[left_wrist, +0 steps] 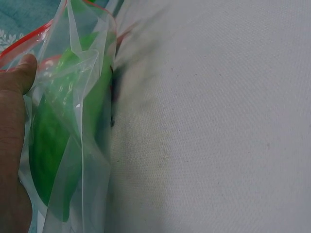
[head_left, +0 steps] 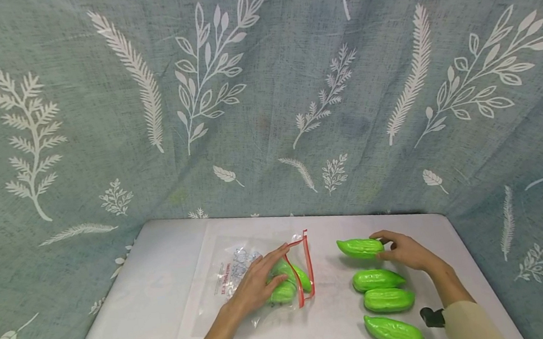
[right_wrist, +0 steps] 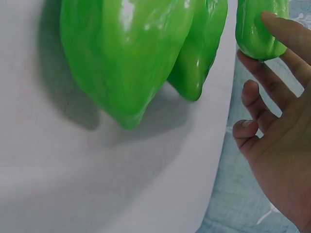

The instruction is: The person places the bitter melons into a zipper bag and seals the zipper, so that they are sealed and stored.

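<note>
A clear zip bag [head_left: 207,307] with a red-edged mouth lies on the table's left half, mouth toward the right. Inside it, near the mouth, are bright green peppers [head_left: 282,292], glossy and ridged, seen through the film in the left wrist view. My left hand [head_left: 257,281] rests across the bag with fingers extended, fingertips right at the red edge. To the right, my right hand [head_left: 406,250] pinches the blunt end of another green pepper [head_left: 361,248] between thumb and fingers; its pointed end faces left. In the right wrist view the lower fingers are bent off the pepper.
Three more green peppers [head_left: 388,300] lie in a loose column on the white table [head_left: 331,326], below the right hand's pepper. A teal leaf-print cloth [head_left: 264,108] hangs behind and along both sides. Each wrist carries a small black camera [head_left: 432,317].
</note>
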Demonstrator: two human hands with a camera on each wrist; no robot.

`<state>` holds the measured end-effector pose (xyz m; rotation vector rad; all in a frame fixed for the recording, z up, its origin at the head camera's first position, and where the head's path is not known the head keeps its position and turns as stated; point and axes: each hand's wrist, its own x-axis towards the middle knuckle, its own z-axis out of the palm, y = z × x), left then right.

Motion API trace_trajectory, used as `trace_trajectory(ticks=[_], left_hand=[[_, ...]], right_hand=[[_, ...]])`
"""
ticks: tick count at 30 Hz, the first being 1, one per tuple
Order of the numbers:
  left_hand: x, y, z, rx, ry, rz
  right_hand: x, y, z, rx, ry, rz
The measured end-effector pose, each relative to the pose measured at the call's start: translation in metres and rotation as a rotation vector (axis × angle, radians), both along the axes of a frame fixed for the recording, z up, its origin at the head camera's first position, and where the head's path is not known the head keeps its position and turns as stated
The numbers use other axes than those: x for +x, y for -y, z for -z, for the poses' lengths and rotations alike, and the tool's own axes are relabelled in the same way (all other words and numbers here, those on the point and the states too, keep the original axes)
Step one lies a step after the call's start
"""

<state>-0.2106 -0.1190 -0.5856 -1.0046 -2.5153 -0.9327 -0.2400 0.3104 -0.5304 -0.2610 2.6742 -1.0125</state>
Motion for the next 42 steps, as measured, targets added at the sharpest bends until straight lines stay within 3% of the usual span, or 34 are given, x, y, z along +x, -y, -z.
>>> trace_trajectory(ticks=[20,42], left_hand=[[-0.001,0.0,-0.001,0.02,0.002,0.017],[0.0,0.0,-0.002,0.01,-0.003,0.008]], right_hand=[[-0.003,0.031,-0.015,-0.044,0.014,-0.11],[-0.009,0.067,-0.026,0.007,0.037,-0.173]])
